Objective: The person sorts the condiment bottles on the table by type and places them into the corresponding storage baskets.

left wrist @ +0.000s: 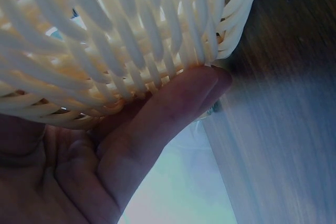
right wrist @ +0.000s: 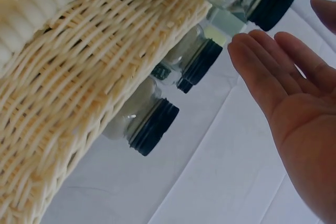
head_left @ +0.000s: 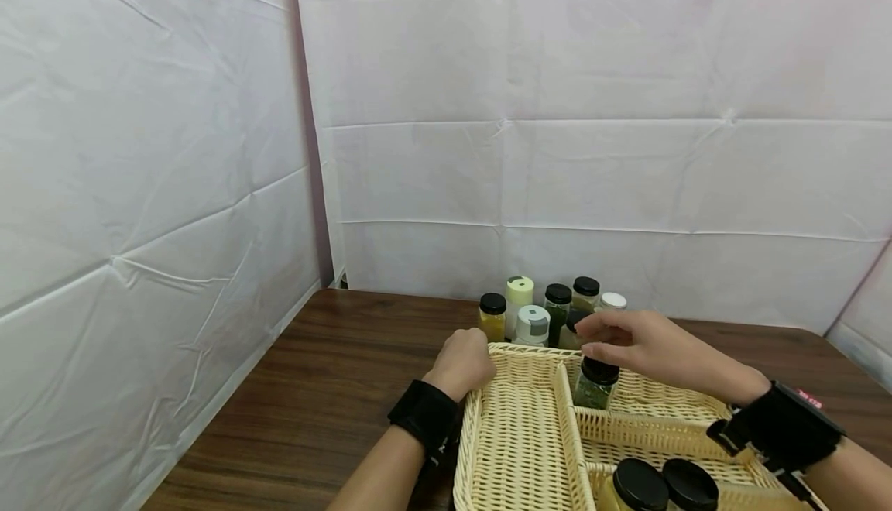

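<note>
A woven wicker basket (head_left: pixel 516 433) with several compartments stands on the table. At its far left corner, my left hand (head_left: pixel 463 364) grips the rim; in the left wrist view, a finger (left wrist: pixel 168 103) lies against the weave. My right hand (head_left: pixel 644 344) hovers above a black-lidded glass jar of green herbs (head_left: pixel 595 387), which stands in the far compartment beside the divider. From the right wrist view, the fingers (right wrist: pixel 262 69) are extended and apart from the jar's black lid (right wrist: pixel 275 1). Two more black-lidded jars (head_left: pixel 641 484) stand in a near compartment.
Behind the basket several jars cluster, among them a yellow jar (head_left: pixel 492 319), a white-lidded jar (head_left: pixel 533 325) and a dark green jar (head_left: pixel 557 312). The dark wooden table (head_left: pixel 293 395) reaches white sheets (head_left: pixel 592 147) at the back and left.
</note>
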`<state>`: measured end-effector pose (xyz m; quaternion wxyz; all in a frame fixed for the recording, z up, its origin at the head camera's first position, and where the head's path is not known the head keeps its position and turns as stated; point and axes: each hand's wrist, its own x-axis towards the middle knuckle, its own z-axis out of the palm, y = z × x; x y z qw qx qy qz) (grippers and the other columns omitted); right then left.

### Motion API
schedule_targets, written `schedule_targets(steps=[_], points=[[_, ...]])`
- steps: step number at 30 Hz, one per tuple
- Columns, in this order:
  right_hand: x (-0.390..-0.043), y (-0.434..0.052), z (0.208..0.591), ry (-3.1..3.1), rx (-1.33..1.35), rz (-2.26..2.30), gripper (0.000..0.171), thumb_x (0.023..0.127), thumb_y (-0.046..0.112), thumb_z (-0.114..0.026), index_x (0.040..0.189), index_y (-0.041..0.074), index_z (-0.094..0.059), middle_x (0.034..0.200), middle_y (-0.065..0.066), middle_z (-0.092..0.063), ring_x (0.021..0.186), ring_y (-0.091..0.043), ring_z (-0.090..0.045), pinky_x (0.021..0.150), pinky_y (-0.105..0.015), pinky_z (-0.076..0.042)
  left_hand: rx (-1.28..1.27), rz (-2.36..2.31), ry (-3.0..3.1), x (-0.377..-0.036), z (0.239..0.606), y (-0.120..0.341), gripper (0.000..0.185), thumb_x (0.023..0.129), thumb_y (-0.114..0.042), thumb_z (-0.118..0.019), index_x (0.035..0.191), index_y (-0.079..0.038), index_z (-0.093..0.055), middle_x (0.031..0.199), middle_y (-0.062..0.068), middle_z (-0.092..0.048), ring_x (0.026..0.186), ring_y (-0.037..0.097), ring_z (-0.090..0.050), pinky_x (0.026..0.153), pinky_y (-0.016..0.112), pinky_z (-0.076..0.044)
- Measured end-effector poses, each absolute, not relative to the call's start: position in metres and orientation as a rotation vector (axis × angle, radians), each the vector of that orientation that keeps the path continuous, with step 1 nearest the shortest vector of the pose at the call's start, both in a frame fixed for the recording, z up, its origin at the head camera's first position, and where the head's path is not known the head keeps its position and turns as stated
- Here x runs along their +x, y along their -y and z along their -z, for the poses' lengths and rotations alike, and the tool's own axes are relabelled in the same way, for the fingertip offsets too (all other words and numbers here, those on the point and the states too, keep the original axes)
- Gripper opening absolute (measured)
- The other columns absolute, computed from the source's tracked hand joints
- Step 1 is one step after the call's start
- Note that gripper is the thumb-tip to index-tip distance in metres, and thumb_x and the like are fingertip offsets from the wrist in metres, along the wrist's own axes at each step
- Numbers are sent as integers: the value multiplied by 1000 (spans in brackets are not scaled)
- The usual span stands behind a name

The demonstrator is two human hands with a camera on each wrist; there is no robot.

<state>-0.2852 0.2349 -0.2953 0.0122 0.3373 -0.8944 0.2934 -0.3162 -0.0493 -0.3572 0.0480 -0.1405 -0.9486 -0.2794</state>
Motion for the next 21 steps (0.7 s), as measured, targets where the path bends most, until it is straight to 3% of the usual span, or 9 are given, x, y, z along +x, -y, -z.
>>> schedule_targets(steps=[13,21], points=[[-296,-247,290,2715,887,-782,36,112,29,-59,139,6,-62,131,-9,-67,120,-29,-66,96,-32,-53,-421,867,2896,-313,354,49,53,93,10,-62,59,-16,-31,62,-3,-17,54,13,-18,53,29,-23],[-309,-255,295,2701,786,-724,36,112,25,-60,137,0,-62,128,-15,-68,119,-37,-66,99,-45,-52,-424,862,2883,-310,354,49,53,93,11,-63,60,-16,-31,62,-3,-16,55,13,-18,54,29,-23]])
